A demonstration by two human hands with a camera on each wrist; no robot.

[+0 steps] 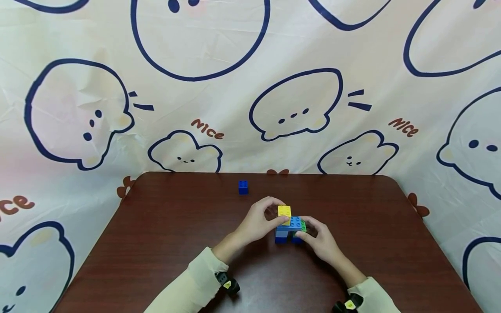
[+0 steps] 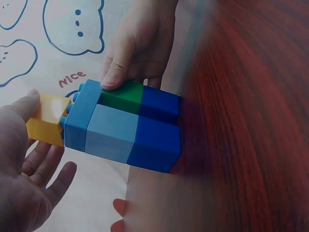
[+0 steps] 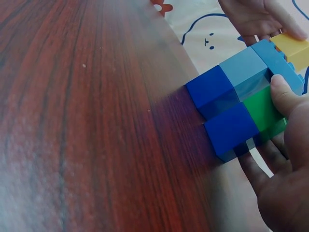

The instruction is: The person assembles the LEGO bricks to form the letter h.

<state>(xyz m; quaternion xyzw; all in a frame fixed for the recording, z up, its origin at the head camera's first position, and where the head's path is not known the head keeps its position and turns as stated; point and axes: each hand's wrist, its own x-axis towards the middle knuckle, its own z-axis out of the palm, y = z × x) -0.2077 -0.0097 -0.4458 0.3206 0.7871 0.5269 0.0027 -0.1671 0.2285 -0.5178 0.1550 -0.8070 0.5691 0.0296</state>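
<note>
A small stack of toy building bricks stands on the table. Two dark blue bricks point(image 2: 155, 145) form its feet, with a pale blue brick point(image 2: 112, 131) on one and a green brick point(image 3: 263, 110) on the other. Across these lies a medium blue brick point(image 1: 295, 222), studs up. My left hand point(image 1: 254, 222) pinches a yellow brick point(image 1: 284, 211) between thumb and fingers, right at the studs on the blue brick's left end. From the other side my right hand point(image 1: 322, 243) grips the green brick, its thumb tip at the edge of the medium blue one.
A lone dark blue brick point(image 1: 243, 187) sits near the back edge of the brown table point(image 1: 176, 217), left of the stack. Behind the table hangs a pale cloth point(image 1: 231, 104) printed with cartoon figures.
</note>
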